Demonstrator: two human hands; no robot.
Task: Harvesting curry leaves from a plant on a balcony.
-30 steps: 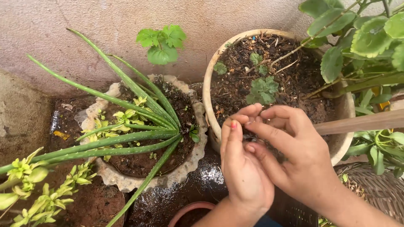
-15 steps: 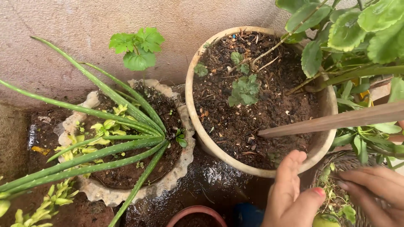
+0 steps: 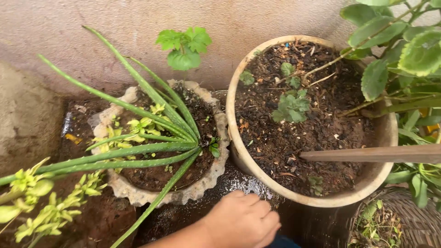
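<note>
Resting between two soil-filled pots (image 3: 239, 151), one hand (image 3: 241, 222) curls its fingers (image 3: 262, 216) closed, seemingly holding nothing.

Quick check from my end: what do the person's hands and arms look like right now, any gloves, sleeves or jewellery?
Only one hand shows, at the bottom edge of the head view. It is bare: no glove, no ring or watch visible, and the stretch of forearm in view has no sleeve. Fingernails cannot be made out. Which hand it is cannot be told, and the other is out of view.
</note>
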